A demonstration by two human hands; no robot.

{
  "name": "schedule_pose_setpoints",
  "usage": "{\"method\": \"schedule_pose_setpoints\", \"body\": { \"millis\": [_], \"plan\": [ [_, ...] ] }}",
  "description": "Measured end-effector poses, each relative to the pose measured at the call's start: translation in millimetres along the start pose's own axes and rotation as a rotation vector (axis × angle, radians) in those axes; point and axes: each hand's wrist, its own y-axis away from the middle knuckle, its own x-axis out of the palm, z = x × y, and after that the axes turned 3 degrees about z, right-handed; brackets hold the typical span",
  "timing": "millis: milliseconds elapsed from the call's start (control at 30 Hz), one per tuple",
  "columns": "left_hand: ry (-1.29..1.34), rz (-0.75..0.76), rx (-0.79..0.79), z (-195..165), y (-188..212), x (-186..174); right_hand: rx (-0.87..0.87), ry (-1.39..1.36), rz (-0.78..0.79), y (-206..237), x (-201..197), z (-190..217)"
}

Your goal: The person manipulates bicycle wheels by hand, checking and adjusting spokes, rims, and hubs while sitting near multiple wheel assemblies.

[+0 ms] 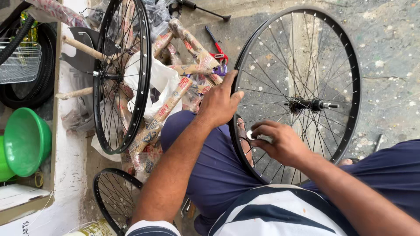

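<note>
Wheel: black spoked wheel (350, 65) stands on edge between the knees, axle (326, 105) pointing right (toward the concrete floor (389, 52)).
Left hand (217, 104): fingers wrapped over the rim.
Right hand (278, 142): fingers pinched on a small silvery part (249, 135).

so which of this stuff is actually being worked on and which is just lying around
In hand:
- black spoked wheel
- left hand gripping its rim
- right hand pinching a small silvery part at the rim

Lying about:
- second wheel
- wrapped bike frame
- green bowl
- wire basket
- red-handled tool
</note>
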Motion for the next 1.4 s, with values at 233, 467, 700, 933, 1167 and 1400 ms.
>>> {"method": "schedule_pose_setpoints", "body": {
  "millis": [233,467,700,933,1167,1400],
  "plan": [
    [-0.01,0.023,-0.049,14.0,1.0,12.2,0.068,-0.154,0.094,-10.1,19.9,-25.8],
    [0.035,-0.068,0.04,14.1,-0.4,10.1,0.266,-0.027,0.081,-15.9,30.4,-11.2],
    [0.073,-0.044,-0.027,2.0,-3.1,-7.0,-0.175,-0.134,0.052,-19.6,14.0,-1.7],
    [0.055,-0.055,0.015,1.6,-3.3,-6.0,0.205,0.148,0.087,-21.1,30.4,-6.4],
    [0.037,0.007,-0.04,3.3,-3.0,-5.6,-0.163,-0.204,0.102,-16.0,19.7,-8.8],
    [0.041,-0.03,-0.014,4.1,-2.3,-3.9,0.139,0.073,0.12,-19.2,34.7,-8.0]
  ]
}}
